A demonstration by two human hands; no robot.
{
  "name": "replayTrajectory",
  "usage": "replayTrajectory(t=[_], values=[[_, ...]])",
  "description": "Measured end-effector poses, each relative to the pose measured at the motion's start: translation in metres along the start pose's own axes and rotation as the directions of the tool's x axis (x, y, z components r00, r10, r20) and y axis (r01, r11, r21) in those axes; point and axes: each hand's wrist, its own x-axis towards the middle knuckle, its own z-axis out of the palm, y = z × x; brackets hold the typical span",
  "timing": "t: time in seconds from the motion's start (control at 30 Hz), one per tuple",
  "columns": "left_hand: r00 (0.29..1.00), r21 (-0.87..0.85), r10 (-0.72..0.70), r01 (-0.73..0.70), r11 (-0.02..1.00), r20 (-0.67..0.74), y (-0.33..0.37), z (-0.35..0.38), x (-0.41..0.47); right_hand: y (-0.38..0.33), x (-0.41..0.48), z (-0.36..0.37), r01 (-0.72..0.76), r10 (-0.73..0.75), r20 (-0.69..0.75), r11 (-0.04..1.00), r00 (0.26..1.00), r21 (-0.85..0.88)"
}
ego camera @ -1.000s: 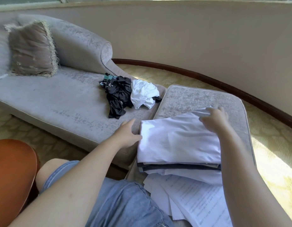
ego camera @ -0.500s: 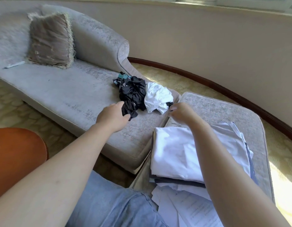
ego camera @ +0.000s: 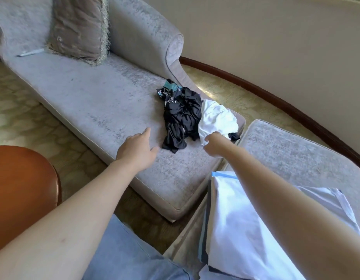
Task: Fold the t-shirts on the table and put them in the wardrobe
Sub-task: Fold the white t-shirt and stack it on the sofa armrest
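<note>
Head view: a person looks down along both bare arms at a grey sofa seat [ego camera: 90,102] with a grey footstool [ego camera: 296,154] beside it.
Left hand [ego camera: 137,150]: fingers straight and slightly apart, holding nothing, low over the sofa seat.
Right hand [ego camera: 214,144]: fingers curled at the near edge of a crumpled white t-shirt [ego camera: 217,118], apparently pinching it. The fingertips are hidden behind the hand.
Crumpled white t-shirt: just beyond the right hand, at the end of the sofa seat.
Black heap [ego camera: 182,116]: beyond and between the two hands, touching the white t-shirt. It is tangled, with a teal patterned piece at its far end.
Folded stack [ego camera: 245,219]: under the right forearm, on the footstool, white on top with a dark layer beneath.
Wardrobe: not in view.
Risk, tangling: the white t-shirt presses against the black heap, so a one-handed pull may drag dark cloth along with it.
Risk, stack: the right forearm crosses directly above the folded stack, so a low pull back could knock the top layer askew.
Risk, dropping: a thin pinch on loose cloth may slip, letting the shirt fall between sofa and footstool.
</note>
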Motion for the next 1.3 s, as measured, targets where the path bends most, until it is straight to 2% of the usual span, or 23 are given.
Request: replayTrajectory(t=[0.13, 0.27, 0.37, 0.47, 0.57, 0.67, 0.73, 0.83, 0.93, 1.1, 1.23, 1.3], values=[[0.999, -0.015, -0.021, 0.022, 1.000, 0.033, -0.016, 0.014, 0.014, 0.008, 0.042, 0.018, -0.041, 0.040, 0.032, 0.999, 0.999, 0.026], [0.998, -0.030, -0.037, 0.039, 0.999, 0.042, -0.029, 0.022, 0.032, 0.011, 0.079, 0.027, -0.039, 0.039, -0.008, 0.996, 0.999, 0.076], [0.997, -0.026, -0.037, 0.039, 0.999, 0.061, -0.036, 0.029, 0.042, 0.009, 0.101, 0.037, -0.028, 0.028, 0.003, 0.986, 1.000, 0.164], [0.994, -0.015, -0.038, 0.040, 0.999, 0.098, -0.041, 0.036, 0.047, 0.006, 0.118, 0.052, -0.113, 0.108, 0.033, 0.947, 0.994, 0.299], [0.993, -0.023, -0.041, 0.044, 0.999, 0.108, -0.045, 0.039, 0.050, 0.008, 0.120, 0.064, -0.208, 0.211, 0.031, 0.909, 0.977, 0.360], [0.994, -0.041, -0.047, 0.051, 0.998, 0.099, -0.045, 0.037, 0.053, 0.012, 0.119, 0.068, -0.203, 0.241, -0.061, 0.909, 0.969, 0.365], [0.994, -0.050, -0.055, 0.060, 0.997, 0.093, -0.044, 0.034, 0.053, 0.015, 0.119, 0.066, -0.146, 0.196, -0.120, 0.931, 0.973, 0.334], [0.994, -0.074, -0.066, 0.072, 0.995, 0.088, -0.045, 0.034, 0.054, 0.011, 0.119, 0.068, -0.094, 0.110, -0.035, 0.947, 0.993, 0.306], [0.994, -0.081, -0.067, 0.075, 0.994, 0.090, -0.051, 0.035, 0.051, 0.008, 0.122, 0.075, -0.138, 0.136, 0.026, 0.944, 0.990, 0.301], [0.992, -0.059, -0.095, 0.100, 0.993, 0.082, -0.066, 0.032, 0.051, 0.011, 0.128, 0.069, -0.229, 0.282, -0.135, 0.921, 0.950, 0.315], [0.988, -0.055, -0.112, 0.119, 0.991, 0.108, -0.064, 0.031, 0.054, 0.021, 0.120, 0.042, -0.206, 0.256, -0.217, 0.952, 0.942, 0.229], [0.987, -0.057, -0.100, 0.108, 0.993, 0.127, -0.057, 0.030, 0.054, 0.028, 0.112, 0.028, -0.149, 0.223, -0.276, 0.953, 0.935, 0.263]])
